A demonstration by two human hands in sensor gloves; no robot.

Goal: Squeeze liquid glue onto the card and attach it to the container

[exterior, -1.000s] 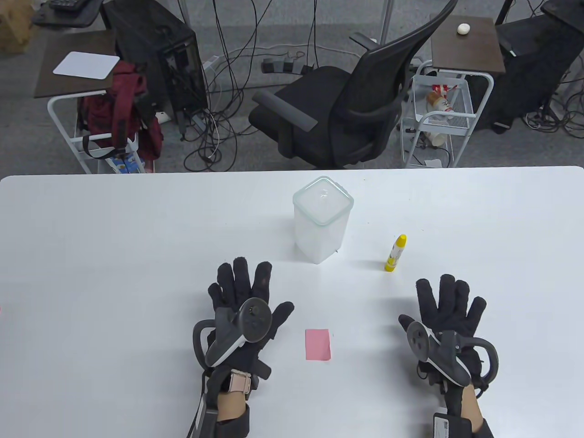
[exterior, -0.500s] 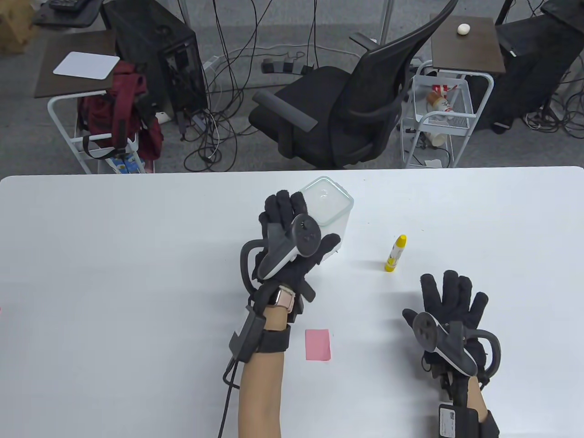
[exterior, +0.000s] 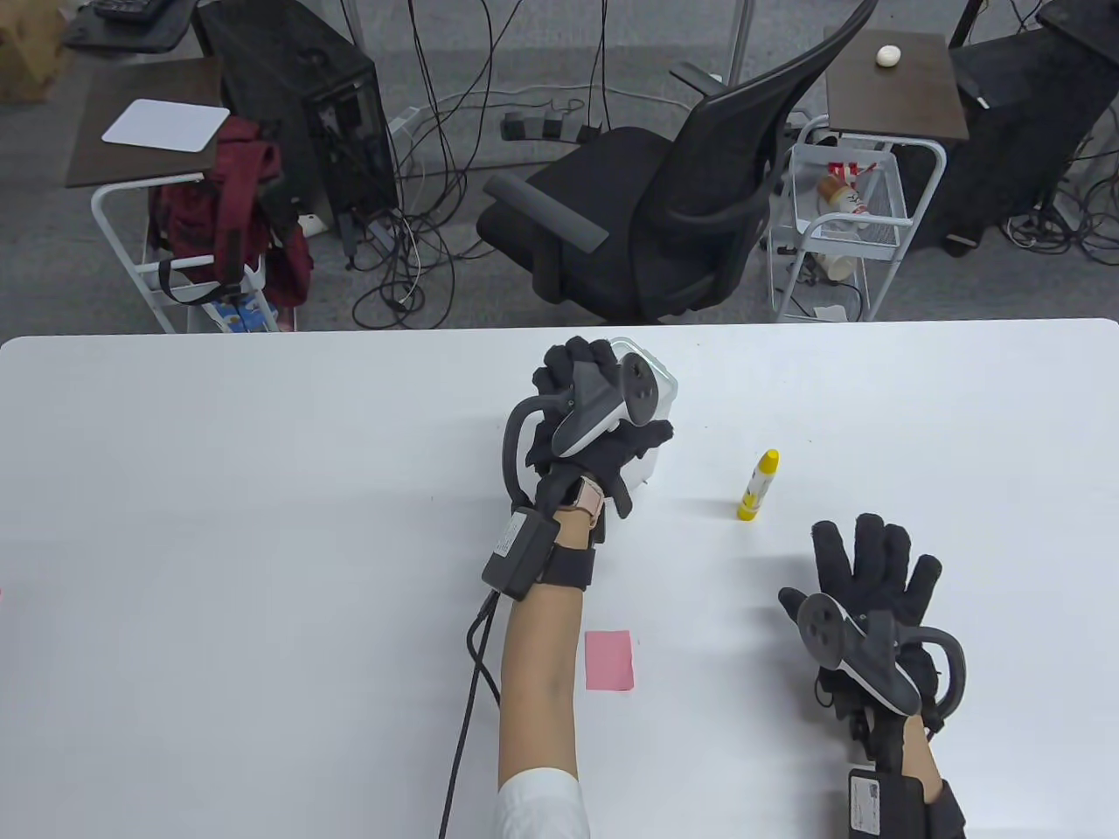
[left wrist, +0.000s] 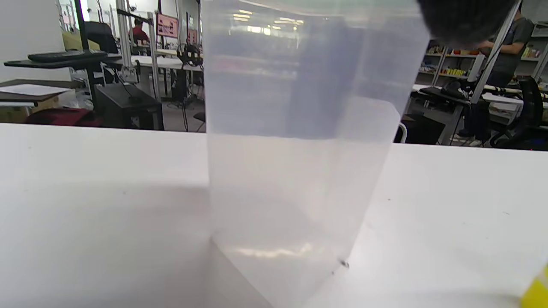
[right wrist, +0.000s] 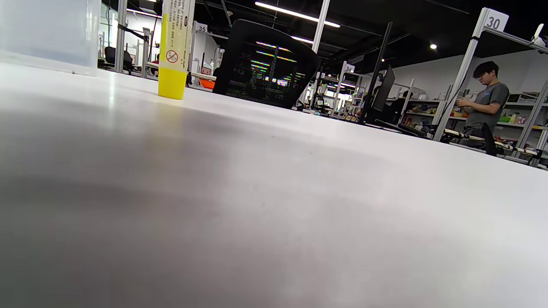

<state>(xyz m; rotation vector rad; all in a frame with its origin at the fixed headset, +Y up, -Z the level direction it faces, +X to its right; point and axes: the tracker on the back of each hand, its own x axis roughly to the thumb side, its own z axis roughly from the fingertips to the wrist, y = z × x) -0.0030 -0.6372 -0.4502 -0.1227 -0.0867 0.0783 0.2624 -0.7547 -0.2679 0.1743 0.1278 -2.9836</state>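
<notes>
A tall clear plastic container [exterior: 666, 389] stands upright at mid-table. My left hand [exterior: 612, 395] grips it from above, fingers curled over its far left side, thumb on the near right side. In the left wrist view the container [left wrist: 295, 149] fills the frame, with one gloved fingertip [left wrist: 462, 17] at its top right. A yellow glue stick [exterior: 759, 484] stands upright to the right of the container; it also shows in the right wrist view [right wrist: 173, 47]. A pink card [exterior: 609, 661] lies flat near the front. My right hand [exterior: 839, 577] rests open and flat on the table, empty, right of the card.
The white table [exterior: 218, 524] spans the view. Behind its far edge are a black office chair [exterior: 647, 218], a white wire cart [exterior: 844, 218] and a side table with a red bag [exterior: 232, 210].
My left hand left the table beside the card, reached forward to the container and closed over its top. My right hand stayed flat, shifting only slightly.
</notes>
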